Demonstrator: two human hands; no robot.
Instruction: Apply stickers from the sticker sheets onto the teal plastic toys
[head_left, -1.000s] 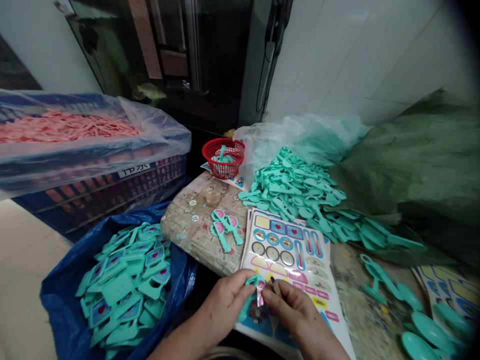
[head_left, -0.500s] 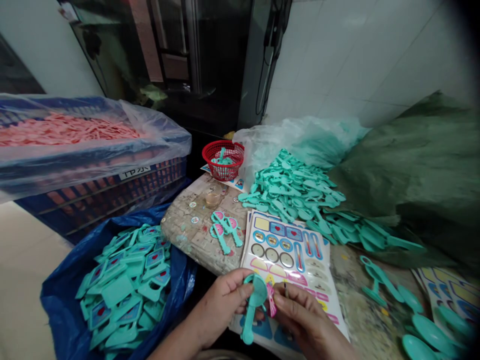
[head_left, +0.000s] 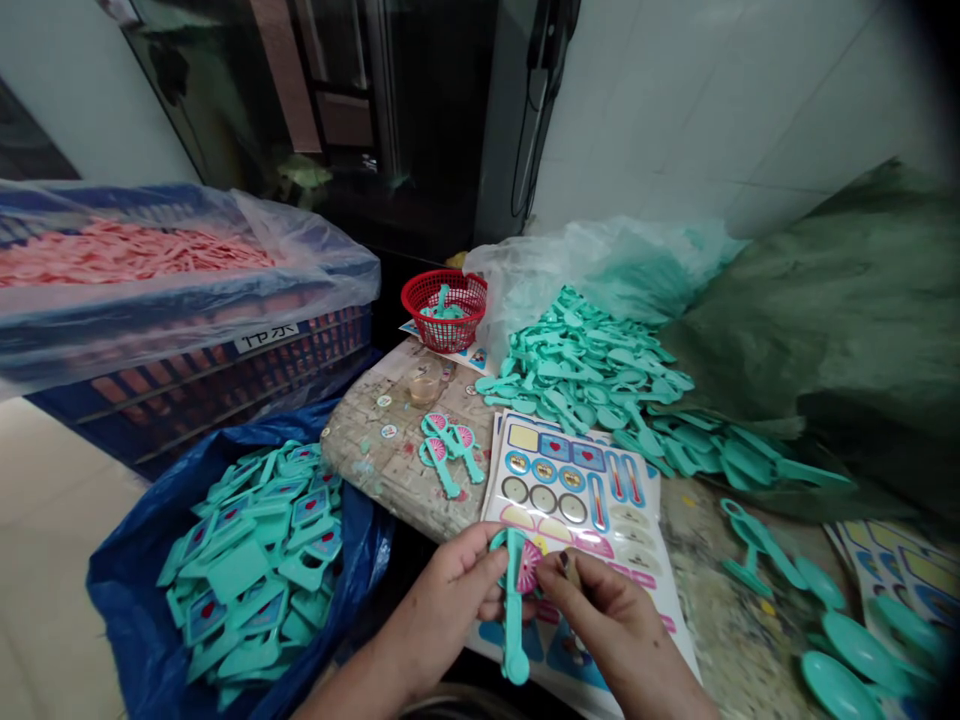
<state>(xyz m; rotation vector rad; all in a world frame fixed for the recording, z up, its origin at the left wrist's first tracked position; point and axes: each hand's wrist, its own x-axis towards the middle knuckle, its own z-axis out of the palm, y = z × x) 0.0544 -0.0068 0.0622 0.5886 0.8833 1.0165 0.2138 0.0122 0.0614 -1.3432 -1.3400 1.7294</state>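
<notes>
My left hand (head_left: 448,592) is closed around a teal plastic toy piece (head_left: 514,625) with a rounded head and a long handle pointing down. A pink fan-patterned sticker (head_left: 529,566) lies against its head, pinched at the right edge by my right hand (head_left: 611,610). A thin dark-tipped item shows between the right fingers; its kind is unclear. Beneath both hands is a stack of sticker sheets (head_left: 630,545) printed with hearts, dials and thermometers. Several teal pieces bearing pink fan stickers (head_left: 450,450) lie on the table just beyond my left hand.
A heap of teal pieces (head_left: 592,360) spills from a clear bag behind the sheets. Left of it stands a red basket (head_left: 450,335). A blue bag (head_left: 124,590) of stickered teal pieces and a blue crate (head_left: 300,355) of pink parts are at left. Teal spoon-like pieces (head_left: 840,685) lie right.
The sticker has moved left onto the head of the toy piece, and its fan face now shows. My left hand has turned the piece slightly.
</notes>
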